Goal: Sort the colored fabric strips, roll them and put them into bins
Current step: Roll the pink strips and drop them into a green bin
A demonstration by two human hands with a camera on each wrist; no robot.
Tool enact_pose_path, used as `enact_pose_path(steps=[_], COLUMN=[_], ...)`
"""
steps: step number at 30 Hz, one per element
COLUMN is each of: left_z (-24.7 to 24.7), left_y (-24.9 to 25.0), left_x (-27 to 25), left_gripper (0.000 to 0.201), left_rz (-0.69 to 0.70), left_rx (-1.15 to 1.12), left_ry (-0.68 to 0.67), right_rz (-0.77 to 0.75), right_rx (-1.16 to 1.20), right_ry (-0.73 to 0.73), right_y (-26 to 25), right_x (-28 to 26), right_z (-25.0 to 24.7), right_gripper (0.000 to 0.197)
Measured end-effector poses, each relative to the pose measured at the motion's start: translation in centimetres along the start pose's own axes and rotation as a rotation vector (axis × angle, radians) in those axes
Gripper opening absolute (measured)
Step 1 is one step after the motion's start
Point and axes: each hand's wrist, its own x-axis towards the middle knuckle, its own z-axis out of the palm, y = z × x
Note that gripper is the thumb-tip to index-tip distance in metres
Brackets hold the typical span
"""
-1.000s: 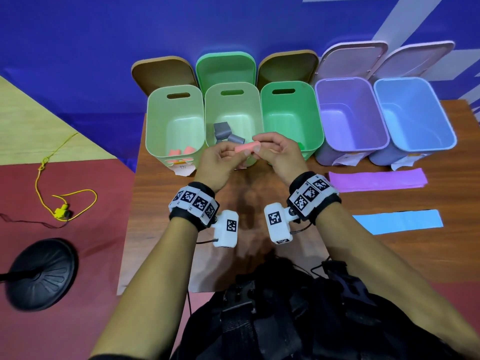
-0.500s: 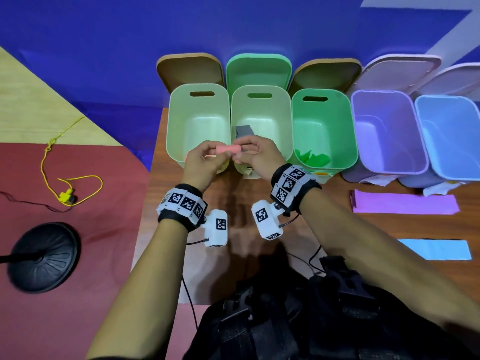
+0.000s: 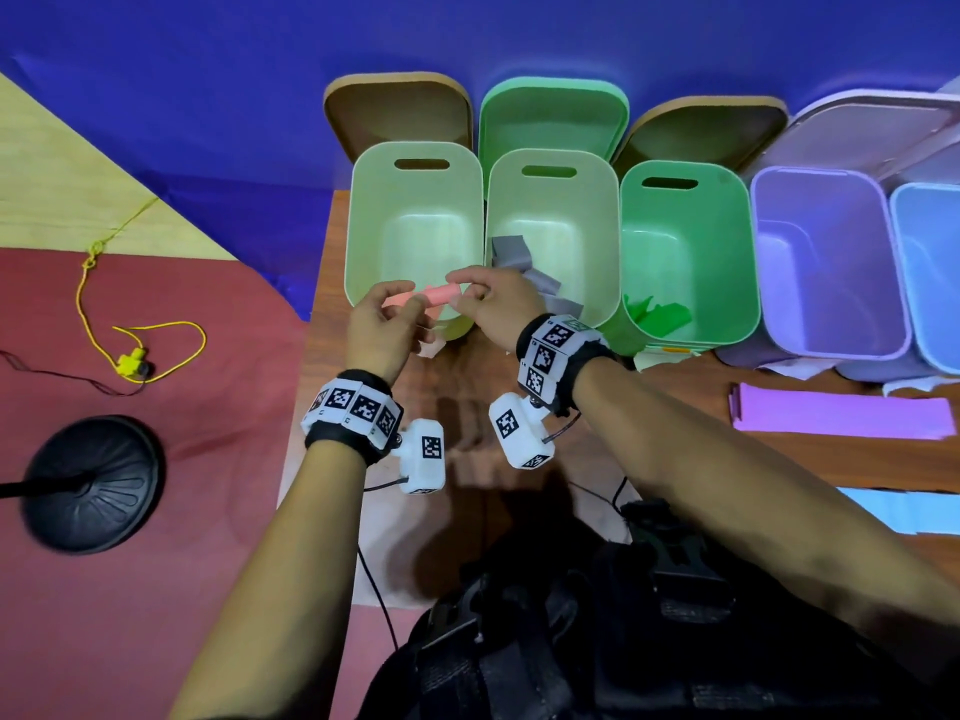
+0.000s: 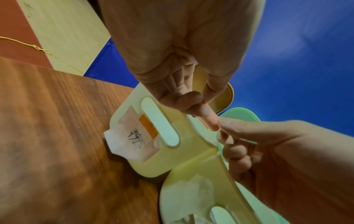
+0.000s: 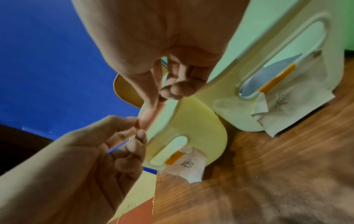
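Note:
A rolled pink fabric strip [image 3: 440, 294] lies level between both hands, just above the near end of the leftmost pale green bin [image 3: 358, 241]. My left hand [image 3: 410, 305] pinches its left end and my right hand [image 3: 466, 295] pinches its right end. In the right wrist view the pink roll [image 5: 149, 116] runs from the right hand [image 5: 161, 94] down to the left hand [image 5: 137, 128]. The left wrist view shows the left hand [image 4: 199, 100] curled over the bin's rim. What lies in that bin's near end is hidden.
Beside it stand a pale green bin [image 3: 608, 241] with grey strips [image 3: 511, 254], a green bin [image 3: 748, 262] with green strips [image 3: 657, 315], a purple bin [image 3: 769, 283] and a blue bin [image 3: 904, 283]. A purple strip [image 3: 841, 417] and a blue strip [image 3: 893, 511] lie flat at right.
Both hands carried the pink roll leftwards, from in front of the second bin to over the near end of the leftmost bin. The grip on it is the same.

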Motion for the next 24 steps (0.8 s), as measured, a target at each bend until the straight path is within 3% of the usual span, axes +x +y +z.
enact_pose_path(steps=[7,14,24], left_z=[0.1,2.5,13.0], left_y=[0.1,0.4,0.0], left_x=[-0.9,-2.9,-7.3], left_gripper=[0.014,0.009,0.011], left_rz=[0.019,0.082,0.146], left_rx=[0.042,0.143,0.306], left_ry=[0.004,-0.118,-0.366], right_rz=[0.036,0.047,0.123], right_rx=[0.062,0.159,0.232], right_ry=[-0.003,0.094,0.314], right_y=[0.0,1.3,8.5], right_x=[-1.1,-4.2,-10.6], right_z=[-0.3,-2.5,-9.8], right_gripper=[0.033,0.027,0.02])
